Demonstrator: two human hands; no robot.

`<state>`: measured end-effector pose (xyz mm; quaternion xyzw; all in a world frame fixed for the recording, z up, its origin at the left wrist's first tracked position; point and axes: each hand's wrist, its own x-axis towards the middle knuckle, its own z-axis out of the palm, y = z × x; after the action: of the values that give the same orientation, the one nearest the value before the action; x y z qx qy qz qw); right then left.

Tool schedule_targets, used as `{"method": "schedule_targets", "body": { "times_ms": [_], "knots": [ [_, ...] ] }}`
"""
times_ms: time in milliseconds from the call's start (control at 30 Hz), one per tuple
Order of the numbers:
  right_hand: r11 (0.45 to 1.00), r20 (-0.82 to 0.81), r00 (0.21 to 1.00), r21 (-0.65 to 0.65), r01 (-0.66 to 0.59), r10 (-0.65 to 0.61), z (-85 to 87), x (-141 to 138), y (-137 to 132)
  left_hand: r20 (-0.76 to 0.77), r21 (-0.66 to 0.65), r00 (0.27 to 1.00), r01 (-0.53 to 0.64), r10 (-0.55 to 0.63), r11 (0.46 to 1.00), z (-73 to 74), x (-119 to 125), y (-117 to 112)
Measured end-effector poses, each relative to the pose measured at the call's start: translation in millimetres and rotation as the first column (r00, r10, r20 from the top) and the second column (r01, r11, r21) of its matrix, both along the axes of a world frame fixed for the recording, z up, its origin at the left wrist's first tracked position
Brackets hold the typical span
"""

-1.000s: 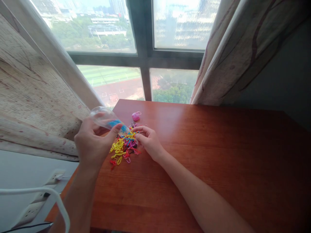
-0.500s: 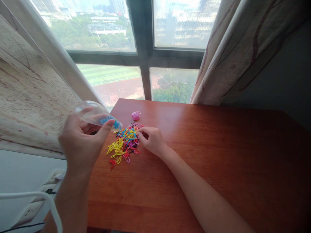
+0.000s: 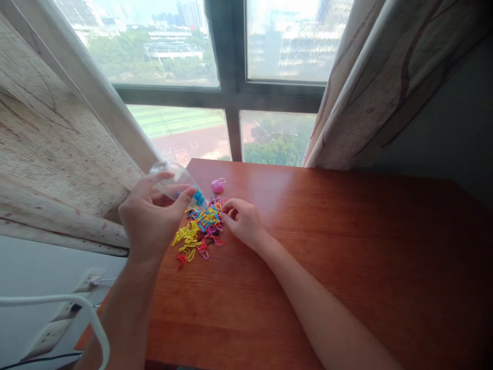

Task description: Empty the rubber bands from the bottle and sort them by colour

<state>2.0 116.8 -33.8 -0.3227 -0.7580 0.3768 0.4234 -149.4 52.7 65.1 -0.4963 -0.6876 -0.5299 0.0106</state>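
My left hand [image 3: 152, 221] grips a clear plastic bottle [image 3: 175, 181], tipped with its mouth down toward the table; blue bands show inside near the mouth. Below it a pile of small coloured rubber bands [image 3: 198, 228] in yellow, pink, blue and red lies on the reddish wooden table [image 3: 327, 241]. At the pile's right edge rests my right hand [image 3: 242, 221], its fingertips pinched on the bands. A pink cap [image 3: 217, 185] lies just beyond the pile.
Curtains [image 3: 50, 154] hang on both sides of a window [image 3: 231, 77] behind the table. A wall socket strip [image 3: 57, 324] and a white cable [image 3: 77, 308] are low at the left, beside the table's edge.
My left hand swung the bottle out to the left and then back toward the pile. The right hand stayed at the pile's right edge.
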Motion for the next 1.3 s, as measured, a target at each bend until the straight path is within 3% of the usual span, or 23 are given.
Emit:
{"method": "schedule_targets", "body": {
  "times_ms": [133, 333, 433, 567, 667, 767, 867, 933, 1033, 1200, 1300],
  "knots": [
    [0.999, -0.018, 1.000, -0.047, -0.001, 0.000, -0.8, 1, 2, 0.026, -0.073, 0.991, 0.135, -0.133, 0.988, 0.1, -2, 19],
    [0.990, -0.032, 0.999, -0.140, -0.006, 0.002, 3.6, 1, 0, -0.018, -0.079, 0.999, 0.043, -0.044, 0.996, -3.7, -4, 31],
    [0.975, -0.123, 0.992, -0.216, -0.055, 0.029, 8.9, 0, -3, 0.147, -0.008, 0.984, 0.102, -0.100, 0.995, -6.0, -5, 32],
    [0.923, -0.294, 0.945, -0.305, -0.236, 0.144, 16.2, -1, -10, 0.462, 0.097, 0.880, 0.077, -0.113, 0.992, -6.9, -5, 29],
    [0.824, -0.450, 0.864, -0.386, -0.415, 0.224, 22.5, -3, -16, 0.624, 0.074, 0.777, 0.052, -0.086, 0.996, -7.8, -2, 23],
    [0.651, -0.592, 0.749, -0.448, -0.613, 0.298, 30.4, -5, -24, 0.737, 0.045, 0.668, 0.099, -0.100, 0.994, -10.5, 6, 15],
    [0.487, -0.673, 0.655, -0.469, -0.737, 0.344, 35.8, -7, -29, 0.753, 0.058, 0.634, 0.200, -0.174, 0.978, -13.7, 17, 9],
    [0.435, -0.702, 0.631, -0.479, -0.762, 0.331, 35.1, -7, -30, 0.749, 0.069, 0.630, 0.233, -0.204, 0.970, -14.9, 20, 7],
    [0.456, -0.721, 0.640, -0.490, -0.742, 0.266, 29.2, -7, -26, 0.739, 0.092, 0.650, 0.162, -0.176, 0.983, -14.2, 16, 7],
    [0.630, -0.616, 0.779, -0.560, -0.539, 0.119, 23.1, -8, -18, 0.699, 0.142, 0.701, 0.062, -0.144, 0.988, -10.7, -2, 9],
    [0.728, -0.509, 0.858, -0.565, -0.388, 0.063, 21.5, -9, -15, 0.572, 0.150, 0.811, 0.044, -0.123, 0.988, -10.9, -8, 7]
  ]
}}
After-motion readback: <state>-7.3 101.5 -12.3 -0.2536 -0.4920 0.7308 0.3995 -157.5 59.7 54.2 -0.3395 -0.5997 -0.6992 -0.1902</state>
